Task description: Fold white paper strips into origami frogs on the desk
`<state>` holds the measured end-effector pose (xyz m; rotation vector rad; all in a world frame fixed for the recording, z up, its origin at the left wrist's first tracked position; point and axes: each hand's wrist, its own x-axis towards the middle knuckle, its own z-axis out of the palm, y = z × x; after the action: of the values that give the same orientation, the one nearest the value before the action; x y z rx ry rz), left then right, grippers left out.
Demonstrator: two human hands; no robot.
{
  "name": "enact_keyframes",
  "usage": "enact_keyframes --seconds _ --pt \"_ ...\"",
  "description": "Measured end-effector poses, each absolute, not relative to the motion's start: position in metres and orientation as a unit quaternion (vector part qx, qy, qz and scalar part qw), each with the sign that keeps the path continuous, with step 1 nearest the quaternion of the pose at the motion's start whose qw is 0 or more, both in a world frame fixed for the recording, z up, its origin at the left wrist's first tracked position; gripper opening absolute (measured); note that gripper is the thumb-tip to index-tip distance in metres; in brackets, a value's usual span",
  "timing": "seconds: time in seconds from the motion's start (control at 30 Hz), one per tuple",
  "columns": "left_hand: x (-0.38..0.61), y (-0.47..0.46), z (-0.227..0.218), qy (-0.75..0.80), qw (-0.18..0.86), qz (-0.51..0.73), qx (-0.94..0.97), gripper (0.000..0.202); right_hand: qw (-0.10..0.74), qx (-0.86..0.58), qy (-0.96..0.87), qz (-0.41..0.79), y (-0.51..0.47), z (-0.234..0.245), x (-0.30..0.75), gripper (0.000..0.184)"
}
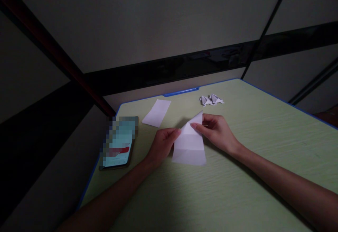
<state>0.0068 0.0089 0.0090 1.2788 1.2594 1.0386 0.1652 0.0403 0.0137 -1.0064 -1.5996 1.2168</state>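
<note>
Between both hands is a creased sheet of white paper [188,142], its top folded to a slanted point and its lower end facing me. My left hand [162,144] pinches the paper's left edge between thumb and fingers. At the upper right, my right hand [218,130] grips the paper, thumb on the front and fingers behind. Horizontal crease lines cross the sheet. Behind the hands, two small folded paper figures [211,100] stand side by side on the table. Another white paper sheet [157,113] lies flat to the left of them.
A phone [120,142] with a lit, partly blurred screen lies at the table's left edge. The pale green table [264,175] has a blue rim and a blue handle-like strip [181,92] at its far side. Dark-banded panels [169,24] rise behind it.
</note>
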Motion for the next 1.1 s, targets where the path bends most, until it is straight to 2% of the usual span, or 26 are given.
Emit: enact_keyframes --seconds 0.53,0.87,1.1 --pt "0.007 0.009 0.009 0.548 0.463 0.42 0.556 0.035 0.436 -0.408 -0.618 0.511 0.041 0.015 0.167 0.013" --pt "0.002 0.015 -0.004 0.505 0.542 0.467 0.483 0.037 0.433 -0.412 -0.619 0.51 0.04 0.017 0.167 0.014" --pt "0.007 0.009 0.007 0.528 0.511 0.401 0.547 0.03 0.429 -0.409 -0.635 0.495 0.039 0.015 0.167 0.015"
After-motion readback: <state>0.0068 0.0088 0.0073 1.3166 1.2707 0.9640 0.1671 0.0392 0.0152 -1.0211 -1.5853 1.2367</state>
